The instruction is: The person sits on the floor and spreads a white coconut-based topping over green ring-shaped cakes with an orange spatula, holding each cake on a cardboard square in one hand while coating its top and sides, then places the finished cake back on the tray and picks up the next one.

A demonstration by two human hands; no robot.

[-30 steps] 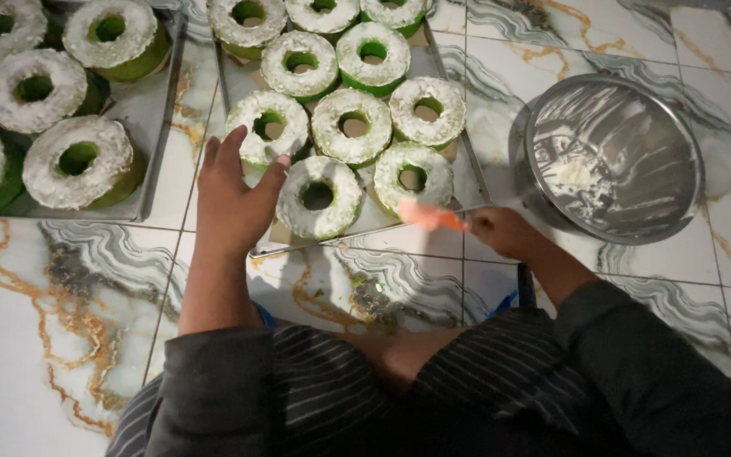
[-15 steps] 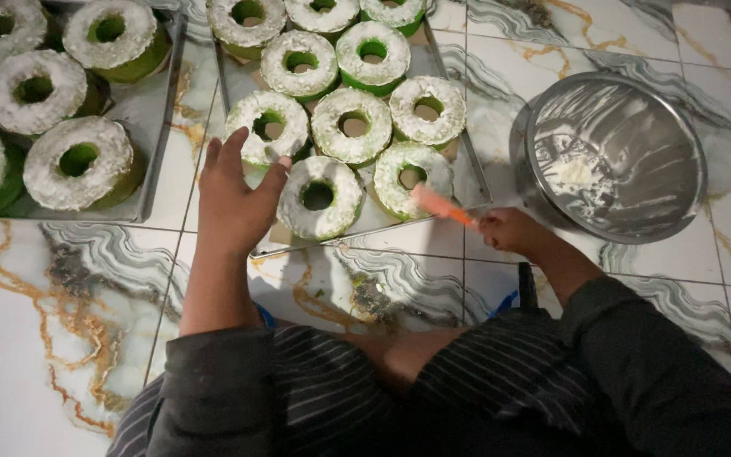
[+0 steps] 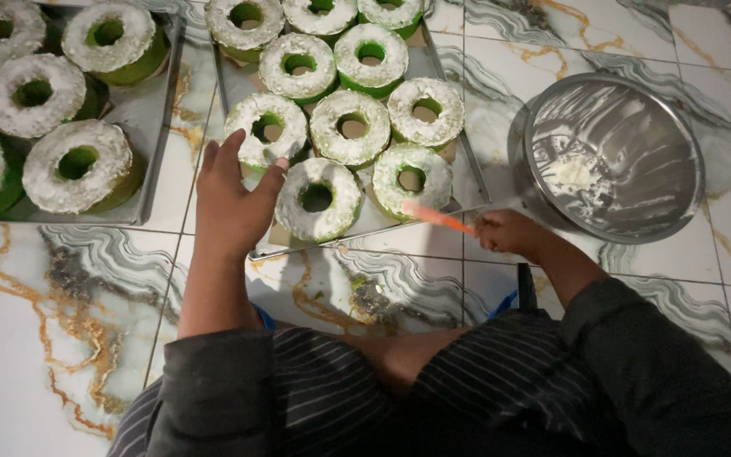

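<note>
The left hand [image 3: 232,199] lies palm down with fingers spread and reaching toward the far side, its forearm running straight back to a dark sleeve. The right hand [image 3: 508,232] is curled into a loose fist at the right, knuckles up, its forearm angling back and to the right into a dark sleeve.

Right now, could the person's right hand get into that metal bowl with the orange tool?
Probably yes. The right hand holds the orange tool right beside the metal bowl, whose open mouth faces up. Nothing lies between them on the floor.
</note>
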